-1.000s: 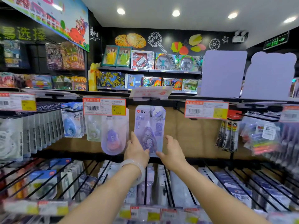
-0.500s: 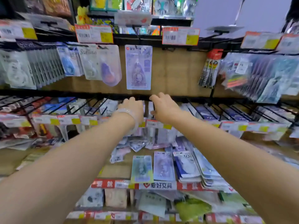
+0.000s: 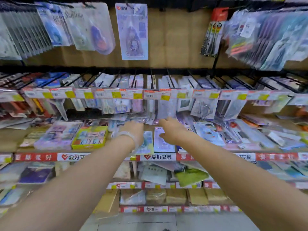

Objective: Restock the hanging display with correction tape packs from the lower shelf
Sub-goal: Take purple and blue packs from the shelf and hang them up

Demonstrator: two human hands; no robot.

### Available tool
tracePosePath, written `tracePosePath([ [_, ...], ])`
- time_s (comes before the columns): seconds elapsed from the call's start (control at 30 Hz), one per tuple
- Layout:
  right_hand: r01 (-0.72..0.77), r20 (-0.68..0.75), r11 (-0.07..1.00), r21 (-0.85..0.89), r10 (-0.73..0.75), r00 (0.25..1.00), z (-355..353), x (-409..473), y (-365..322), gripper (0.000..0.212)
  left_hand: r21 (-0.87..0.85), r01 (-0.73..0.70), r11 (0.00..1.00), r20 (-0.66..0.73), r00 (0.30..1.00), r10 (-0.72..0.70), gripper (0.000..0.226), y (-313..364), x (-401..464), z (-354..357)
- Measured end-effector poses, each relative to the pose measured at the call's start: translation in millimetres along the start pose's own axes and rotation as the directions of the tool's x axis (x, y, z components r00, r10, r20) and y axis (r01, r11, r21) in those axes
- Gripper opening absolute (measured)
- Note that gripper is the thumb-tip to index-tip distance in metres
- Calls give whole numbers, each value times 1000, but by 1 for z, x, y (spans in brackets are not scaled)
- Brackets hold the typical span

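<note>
Landmark: lone hanging pack [image 3: 131, 31] on the top hook.
Stock: purple correction tape pack [image 3: 162, 139], flat on the lower shelf [image 3: 106, 156], directly below landmark.
Axis: long side runs front-to-back, header end away from person.
Left hand [image 3: 133, 132]: over adjacent packs; grip cannot be told.
Right hand [image 3: 170, 130]: fingers loosely curled, touching pack, nothing gripped.
Technique: probably pinch header edge, keep hang-hole uppermost.

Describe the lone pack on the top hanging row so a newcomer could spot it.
On the brown backboard, top hanging row, a tall pale-lilac blister card hangs above both hands. It hangs singly, with bare board on its right; neighbouring hooks hold thick bunches.
</note>
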State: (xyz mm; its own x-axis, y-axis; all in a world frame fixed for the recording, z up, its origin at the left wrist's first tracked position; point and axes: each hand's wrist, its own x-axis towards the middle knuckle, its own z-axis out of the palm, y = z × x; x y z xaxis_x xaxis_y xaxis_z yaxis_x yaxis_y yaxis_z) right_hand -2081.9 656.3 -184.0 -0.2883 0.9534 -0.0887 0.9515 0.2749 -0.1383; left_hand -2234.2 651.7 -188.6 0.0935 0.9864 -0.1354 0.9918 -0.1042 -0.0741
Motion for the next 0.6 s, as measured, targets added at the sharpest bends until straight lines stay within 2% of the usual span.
tracePosePath([
  [0.17,-68,84,996,54,64,994,45,13,19,45,-13,-16,1000,82,997,17,52,-13,19,45],
  [0.33,-160,195,983,87,141,971,83,41,30,57,-62,34,997,220,975,-20,33,-23,47,79],
  [0.6,-386,269,910,150,338,902,125,89,42,66,-144,71,987,381,925,-11,44,-38,97,125],
])
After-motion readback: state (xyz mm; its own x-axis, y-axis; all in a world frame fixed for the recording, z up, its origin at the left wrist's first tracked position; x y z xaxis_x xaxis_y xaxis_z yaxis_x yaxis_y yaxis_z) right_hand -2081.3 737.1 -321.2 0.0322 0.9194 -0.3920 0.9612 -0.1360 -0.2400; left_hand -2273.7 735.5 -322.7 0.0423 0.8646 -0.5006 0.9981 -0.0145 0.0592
